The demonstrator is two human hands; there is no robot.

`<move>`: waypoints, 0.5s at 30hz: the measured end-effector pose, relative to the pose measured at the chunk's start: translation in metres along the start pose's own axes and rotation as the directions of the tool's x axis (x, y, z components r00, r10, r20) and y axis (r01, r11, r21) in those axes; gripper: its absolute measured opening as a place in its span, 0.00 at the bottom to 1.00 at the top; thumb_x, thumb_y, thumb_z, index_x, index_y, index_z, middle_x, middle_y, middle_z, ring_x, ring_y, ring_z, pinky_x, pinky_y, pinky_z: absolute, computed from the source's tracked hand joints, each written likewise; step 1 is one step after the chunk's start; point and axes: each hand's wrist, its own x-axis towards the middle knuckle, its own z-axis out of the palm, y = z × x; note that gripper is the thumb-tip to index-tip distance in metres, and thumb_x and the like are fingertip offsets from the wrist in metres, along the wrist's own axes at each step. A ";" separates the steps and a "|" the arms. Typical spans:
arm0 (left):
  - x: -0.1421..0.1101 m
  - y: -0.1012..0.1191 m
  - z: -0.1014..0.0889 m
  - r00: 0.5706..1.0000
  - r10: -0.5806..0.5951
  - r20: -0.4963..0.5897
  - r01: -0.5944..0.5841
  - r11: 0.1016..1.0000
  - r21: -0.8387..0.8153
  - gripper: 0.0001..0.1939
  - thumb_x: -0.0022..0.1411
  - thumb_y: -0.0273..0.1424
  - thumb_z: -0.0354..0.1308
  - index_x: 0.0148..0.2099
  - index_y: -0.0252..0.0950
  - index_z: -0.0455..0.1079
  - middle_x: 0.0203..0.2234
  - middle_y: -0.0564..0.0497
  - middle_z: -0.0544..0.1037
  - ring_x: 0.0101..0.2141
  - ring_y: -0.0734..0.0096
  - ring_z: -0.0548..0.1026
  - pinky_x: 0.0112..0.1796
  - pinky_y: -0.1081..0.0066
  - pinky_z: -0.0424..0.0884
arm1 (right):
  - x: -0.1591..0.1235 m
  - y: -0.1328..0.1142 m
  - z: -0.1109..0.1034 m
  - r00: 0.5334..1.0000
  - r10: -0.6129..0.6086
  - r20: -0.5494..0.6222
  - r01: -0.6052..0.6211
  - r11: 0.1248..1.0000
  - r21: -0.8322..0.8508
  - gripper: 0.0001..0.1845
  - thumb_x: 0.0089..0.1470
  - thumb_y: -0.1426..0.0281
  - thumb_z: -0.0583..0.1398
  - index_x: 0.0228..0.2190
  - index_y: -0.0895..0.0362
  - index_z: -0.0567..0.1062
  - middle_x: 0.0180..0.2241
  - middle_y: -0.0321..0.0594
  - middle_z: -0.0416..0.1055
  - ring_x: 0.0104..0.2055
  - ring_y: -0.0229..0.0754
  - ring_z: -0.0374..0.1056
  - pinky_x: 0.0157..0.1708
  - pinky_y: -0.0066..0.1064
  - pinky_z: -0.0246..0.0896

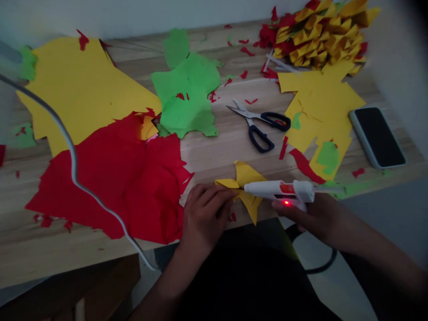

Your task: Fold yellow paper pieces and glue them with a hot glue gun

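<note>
My right hand [310, 218] is wrapped round a white glue gun [267, 189] with a red light lit on its side and a clear glue stick [331, 190] out of its back. The nozzle points left and meets the middle of a folded yellow paper piece [249, 174] near the table's front edge. The fingers of my left hand [207, 209] close on the left side of that paper piece, and their tips are partly hidden. Just behind the hands lies a pair of scissors [259, 120] with dark handles and parted blades.
Red paper [100, 191], a large yellow sheet [83, 89] and green paper [190, 89] cover the left and middle. Cut yellow paper [321, 107] and a phone [377, 137] lie right, below a bundle of folded paper [321, 35]. A grey cable [73, 165] crosses the left side.
</note>
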 end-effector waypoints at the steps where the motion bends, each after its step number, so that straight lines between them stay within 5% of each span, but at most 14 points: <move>1: 0.000 0.000 0.000 1.000 0.001 0.003 -0.001 1.000 -0.015 0.08 0.63 0.22 0.63 0.43 0.39 0.77 0.38 0.53 0.83 0.38 0.68 0.75 0.40 0.65 0.72 | 0.000 0.000 -0.001 1.000 -0.010 0.004 0.010 1.000 0.004 0.21 0.58 0.49 0.58 0.35 0.53 0.79 0.14 0.33 0.66 0.17 0.40 0.63 0.18 0.32 0.55; 11: -0.001 0.005 -0.003 0.997 -0.050 0.063 0.047 0.997 0.054 0.14 0.60 0.22 0.63 0.48 0.39 0.76 0.43 0.46 0.77 0.45 0.61 0.73 0.45 0.59 0.73 | -0.002 0.004 -0.006 0.998 -0.017 0.056 0.015 0.999 0.043 0.21 0.56 0.51 0.61 0.20 0.52 0.73 0.14 0.34 0.66 0.18 0.39 0.62 0.18 0.31 0.57; 15: -0.001 0.003 -0.004 0.995 -0.058 0.080 0.056 0.998 0.032 0.09 0.59 0.22 0.64 0.42 0.38 0.75 0.44 0.47 0.77 0.46 0.61 0.73 0.46 0.60 0.72 | -0.002 0.007 -0.005 0.999 -0.018 0.043 0.016 0.999 0.048 0.24 0.55 0.49 0.60 0.18 0.52 0.71 0.13 0.34 0.65 0.16 0.38 0.62 0.15 0.30 0.54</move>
